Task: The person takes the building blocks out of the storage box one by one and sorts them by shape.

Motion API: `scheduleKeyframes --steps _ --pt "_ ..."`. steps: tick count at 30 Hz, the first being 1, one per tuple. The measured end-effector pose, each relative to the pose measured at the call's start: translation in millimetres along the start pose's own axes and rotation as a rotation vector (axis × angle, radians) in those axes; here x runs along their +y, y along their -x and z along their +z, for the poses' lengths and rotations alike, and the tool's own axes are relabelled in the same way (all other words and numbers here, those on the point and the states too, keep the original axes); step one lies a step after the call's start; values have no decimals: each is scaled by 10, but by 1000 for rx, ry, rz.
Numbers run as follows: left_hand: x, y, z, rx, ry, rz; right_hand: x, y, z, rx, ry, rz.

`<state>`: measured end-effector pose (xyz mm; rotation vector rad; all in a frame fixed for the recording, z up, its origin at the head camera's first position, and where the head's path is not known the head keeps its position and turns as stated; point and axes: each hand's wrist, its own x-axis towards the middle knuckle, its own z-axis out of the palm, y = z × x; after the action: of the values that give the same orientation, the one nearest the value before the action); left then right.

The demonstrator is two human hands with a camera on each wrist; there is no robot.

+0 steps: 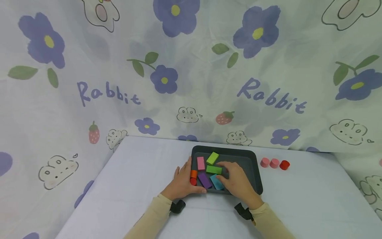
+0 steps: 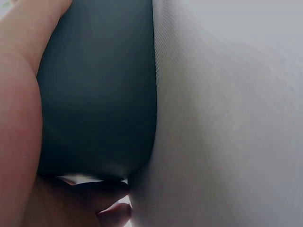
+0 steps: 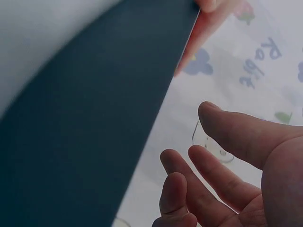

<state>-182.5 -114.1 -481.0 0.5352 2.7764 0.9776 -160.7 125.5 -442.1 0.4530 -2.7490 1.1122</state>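
A dark grey tray [image 1: 243,153] stands on the white table. My left hand [image 1: 182,182] rests against its front left corner, fingers straight along the left side and thumb along the front; the left wrist view shows the tray's wall [image 2: 99,94] beside the thumb. Over the tray, my right hand [image 1: 237,179] has thumb and fingers apart, with nothing between them in the right wrist view. It is nearest the green block [image 1: 213,170] and the blue block [image 1: 216,182]. A purple block [image 1: 204,180], pink block [image 1: 201,163], yellow-green block [image 1: 212,158], orange piece [image 1: 194,174] and red cylinder [image 1: 193,181] also lie inside.
Right of the tray, two pink cylinders [image 1: 264,162] and a red cylinder [image 1: 285,165] stand in a row on the table [image 1: 304,196]. A patterned cloth [image 1: 191,93] hangs behind the table. Black wrist mounts [image 1: 178,206] show under both forearms.
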Motion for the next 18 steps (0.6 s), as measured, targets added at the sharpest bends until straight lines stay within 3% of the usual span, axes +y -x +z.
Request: scheduleKeyframes --steps 18 --pt "5 -1 1 9 -8 22 -121 -136 208 -157 -75 -67"
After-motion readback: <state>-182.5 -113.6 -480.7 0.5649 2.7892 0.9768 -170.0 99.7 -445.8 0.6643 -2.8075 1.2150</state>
